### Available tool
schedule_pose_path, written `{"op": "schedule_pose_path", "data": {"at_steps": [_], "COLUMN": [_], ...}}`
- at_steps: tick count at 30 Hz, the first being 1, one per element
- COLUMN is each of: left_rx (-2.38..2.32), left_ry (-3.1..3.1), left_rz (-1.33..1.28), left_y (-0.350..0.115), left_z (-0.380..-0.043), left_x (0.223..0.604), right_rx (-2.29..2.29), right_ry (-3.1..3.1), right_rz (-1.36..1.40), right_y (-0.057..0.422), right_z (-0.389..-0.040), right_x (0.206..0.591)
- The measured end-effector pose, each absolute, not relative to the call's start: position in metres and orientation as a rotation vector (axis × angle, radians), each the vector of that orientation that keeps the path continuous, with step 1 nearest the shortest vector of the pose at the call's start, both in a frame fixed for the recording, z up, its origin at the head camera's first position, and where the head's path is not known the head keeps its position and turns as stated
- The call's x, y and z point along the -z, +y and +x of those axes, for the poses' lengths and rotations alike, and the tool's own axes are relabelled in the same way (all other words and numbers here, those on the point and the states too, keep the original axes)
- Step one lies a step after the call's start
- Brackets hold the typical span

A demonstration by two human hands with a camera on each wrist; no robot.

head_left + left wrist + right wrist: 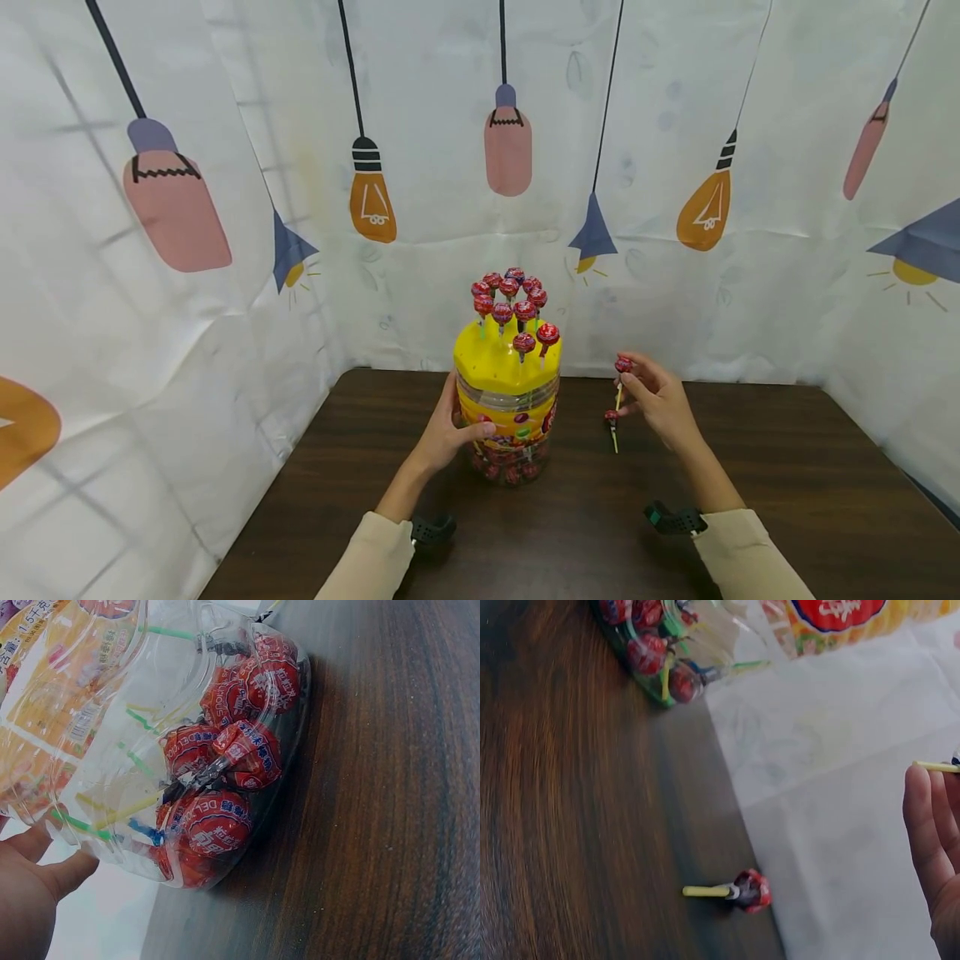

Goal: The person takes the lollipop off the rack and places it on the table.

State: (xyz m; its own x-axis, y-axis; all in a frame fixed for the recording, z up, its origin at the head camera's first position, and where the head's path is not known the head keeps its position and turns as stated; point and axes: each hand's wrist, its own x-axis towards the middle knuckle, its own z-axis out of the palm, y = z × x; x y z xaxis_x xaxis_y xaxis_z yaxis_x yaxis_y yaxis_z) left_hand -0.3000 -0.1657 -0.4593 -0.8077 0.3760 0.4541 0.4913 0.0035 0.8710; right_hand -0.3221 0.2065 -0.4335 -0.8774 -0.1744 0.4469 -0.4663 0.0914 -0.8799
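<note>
A clear plastic jar [516, 407] with a colourful label stands on the table, its yellow lid [487, 362] stuck with several upright red lollipops [524, 312]. More red-wrapped lollipops [217, 825] lie in the bottom of the jar. My left hand [442, 433] grips the jar's left side, thumb across the front. To the right of the jar, my right hand [662, 404] pinches one lollipop [623, 365], red head up and yellow stick down. A loose lollipop [751, 891] lies on the table below that hand, stick pointing toward me.
The dark wooden table [795, 467] extends to both sides of the jar. Behind it hangs a white curtain [442, 208] printed with lamps and bulbs. A black band [675, 518] is worn on each wrist.
</note>
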Motion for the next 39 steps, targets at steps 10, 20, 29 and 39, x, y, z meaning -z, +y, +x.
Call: {"op": "schedule_pose_path", "data": {"at_steps": [10, 20, 29, 39], "left_rx": [1.949, 1.933, 1.944, 1.945], "left_ry": [-2.150, -2.155, -2.153, -2.153], "left_rz": [-0.949, -0.955, -0.954, -0.947], "left_y": [-0.166, -0.168, -0.166, -0.165], "left_z": [-0.300, -0.301, -0.300, -0.300], "left_x": [0.457, 0.459, 0.459, 0.458], "right_rx": [-1.824, -1.822, -1.837, -1.827], "right_ry": [-2.185, -2.218, -2.264, -2.359], "right_rz": [0.596, 0.540, 0.476, 0.443], "right_y": [0.215, 0.219, 0.230, 0.243], "right_z": [-0.326, -0.329, -0.334, -0.338], "right_x": [0.442, 0.449, 0.457, 0.467]}}
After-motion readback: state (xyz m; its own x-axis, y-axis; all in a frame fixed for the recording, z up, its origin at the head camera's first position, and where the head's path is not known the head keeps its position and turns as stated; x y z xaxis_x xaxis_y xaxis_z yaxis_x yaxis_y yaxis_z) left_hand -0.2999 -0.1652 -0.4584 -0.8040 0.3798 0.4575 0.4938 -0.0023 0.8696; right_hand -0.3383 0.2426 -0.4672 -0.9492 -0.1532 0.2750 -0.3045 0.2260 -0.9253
